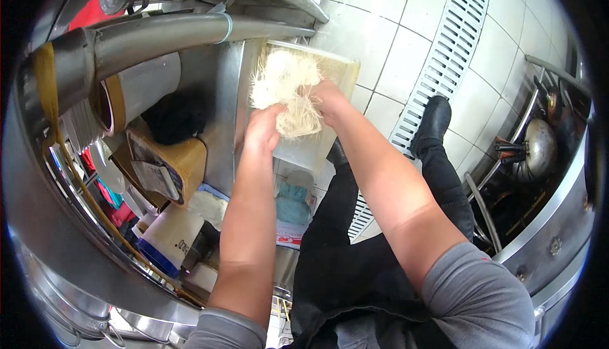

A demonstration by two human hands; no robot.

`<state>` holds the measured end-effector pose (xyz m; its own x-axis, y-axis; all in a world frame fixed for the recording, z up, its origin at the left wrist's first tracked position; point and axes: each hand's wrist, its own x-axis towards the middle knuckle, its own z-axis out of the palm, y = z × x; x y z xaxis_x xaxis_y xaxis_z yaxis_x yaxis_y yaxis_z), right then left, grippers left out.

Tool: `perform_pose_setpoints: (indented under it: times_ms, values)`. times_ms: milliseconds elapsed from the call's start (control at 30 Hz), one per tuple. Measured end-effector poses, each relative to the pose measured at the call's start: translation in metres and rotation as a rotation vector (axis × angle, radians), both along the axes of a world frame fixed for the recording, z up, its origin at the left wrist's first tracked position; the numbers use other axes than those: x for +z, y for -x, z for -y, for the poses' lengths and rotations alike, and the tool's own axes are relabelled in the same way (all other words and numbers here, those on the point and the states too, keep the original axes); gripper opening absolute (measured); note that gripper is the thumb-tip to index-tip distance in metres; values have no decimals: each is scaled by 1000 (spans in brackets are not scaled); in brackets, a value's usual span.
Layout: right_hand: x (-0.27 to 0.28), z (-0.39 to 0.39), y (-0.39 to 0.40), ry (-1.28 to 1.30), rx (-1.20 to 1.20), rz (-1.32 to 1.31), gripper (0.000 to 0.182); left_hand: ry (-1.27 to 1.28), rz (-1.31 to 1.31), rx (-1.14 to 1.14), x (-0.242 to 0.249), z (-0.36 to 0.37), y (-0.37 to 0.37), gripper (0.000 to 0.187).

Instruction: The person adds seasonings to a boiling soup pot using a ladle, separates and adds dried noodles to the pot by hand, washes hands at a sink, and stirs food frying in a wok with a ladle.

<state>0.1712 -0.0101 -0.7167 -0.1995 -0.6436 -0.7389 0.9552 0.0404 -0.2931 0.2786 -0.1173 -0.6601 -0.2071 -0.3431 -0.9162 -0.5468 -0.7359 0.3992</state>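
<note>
Pale, thin noodle-like strands (285, 77) lie heaped in an open drawer-like container (344, 70) with whitish walls, near the top centre of the view. My left hand (263, 127) is at the near left edge of the heap, its fingers curled against the strands. On the right side, my right hand (327, 98) has its fingers sunk into the strands and partly hidden by them. Some strands hang between the two hands.
Steel shelving on the left holds a brown container (187, 162), a white-and-blue tub (170, 240) and plates. A slotted floor drain (444, 45) crosses white tiles. Pans (539, 149) sit on a rack at right. A steel bar (158, 35) runs above the shelves.
</note>
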Motion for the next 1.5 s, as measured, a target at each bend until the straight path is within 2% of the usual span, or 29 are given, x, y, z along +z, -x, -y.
perform_pose_setpoints:
  times_ms: [67, 133, 200, 267, 333, 367, 433, 467, 533, 567, 633, 800, 933, 1100, 1167, 1333, 1400, 1500]
  values:
    - [2, -3, 3, 21, -108, 74, 49, 49, 12, 62, 0, -4, 2, 37]
    - [5, -3, 5, 28, -130, 96, 48, -135, -166, 297, -18, -3, -9, 42]
    - [9, -5, 6, 39, -153, 121, 48, -94, -186, 236, -7, -12, -1, 43]
    - [13, -8, 6, 89, -60, 36, 50, -47, -199, 176, 6, -13, 6, 44]
    - [15, -8, 4, 114, -52, 31, 51, 12, -91, 17, 11, -11, 11, 45]
    - [14, -9, 4, 135, -47, 23, 52, 12, -92, 17, 9, -13, 11, 45]
    - [9, -5, -1, 91, -69, -3, 53, 247, -109, -46, 2, -20, 12, 42]
    - [8, -2, -4, 48, -91, -26, 55, 248, -108, -45, -2, -24, 12, 42]
    - [4, 1, -7, 11, -168, -9, 54, 414, -144, 22, -9, -32, 10, 43]
    - [3, 1, -7, -24, -245, 5, 53, 415, -145, 21, -10, -32, 8, 43]
    - [1, -1, -9, -1, -243, 12, 52, 292, -222, 263, -8, -32, -2, 43]
    - [5, -17, -7, 183, -301, 72, 50, 171, -206, 310, 27, -33, 5, 45]
    - [17, -39, -2, 275, -241, 68, 56, 70, -264, 302, 41, -46, 1, 47]
    - [63, -58, 1, 317, -259, 42, 62, 138, -264, 237, 86, -67, 13, 48]
    - [83, -68, 4, 258, -230, 57, 60, 172, -285, 199, 113, -77, 21, 51]
    - [180, -94, 36, 249, -272, 45, 51, 311, -288, 22, 198, -100, 54, 54]
    - [211, -108, 49, 320, -399, 1, 48, 287, -345, -52, 248, -116, 85, 53]
    - [281, -142, 92, 344, -466, -81, 45, 314, -461, -198, 315, -140, 135, 52]
